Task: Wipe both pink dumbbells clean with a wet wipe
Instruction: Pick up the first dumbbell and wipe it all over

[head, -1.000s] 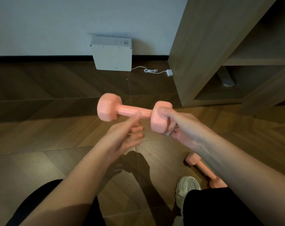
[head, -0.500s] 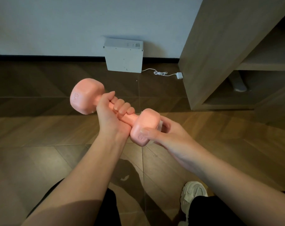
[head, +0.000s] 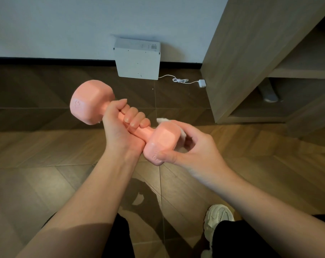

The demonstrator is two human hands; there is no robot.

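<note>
The dumbbell point(head: 91, 104) is held in the air above the floor point(head: 36, 146), tilted so that its left head sits higher and farther off than its right one. It is a matte pink, smooth piece: two blocky heads with flat facets and softened edges, joined by a round bar. A raised mark is moulded into the end face of each head, too blurred to be read.

The bar is wrapped by the left hand point(head: 120, 127), fingers curled tightly round it from below and the thumb laid up against the left head. The right head is cupped by the right hand point(head: 197, 151): the thumb is pressed on the near end face, and the fingers are bent over the far side. A white, soft, crumpled wipe point(head: 183, 135) is pinched between those fingers and the head, with one fuzzy corner seen poking out behind the head.

The floor is laid in glossy brown wood planks set in a herringbone pattern, and the arms are dimly mirrored in it. A pale, chunky shoe point(head: 218, 217) and black trousers point(head: 118, 239) are seen at the bottom edge. Farther off, a flat white box point(head: 138, 62) is leaned against the pale wall point(head: 64, 25); a thin white cable point(head: 180, 80) is trailed from it to a small plug point(head: 202, 83). At the right, a wood-grained shelf unit point(head: 241, 53) is stood on the floor.
</note>
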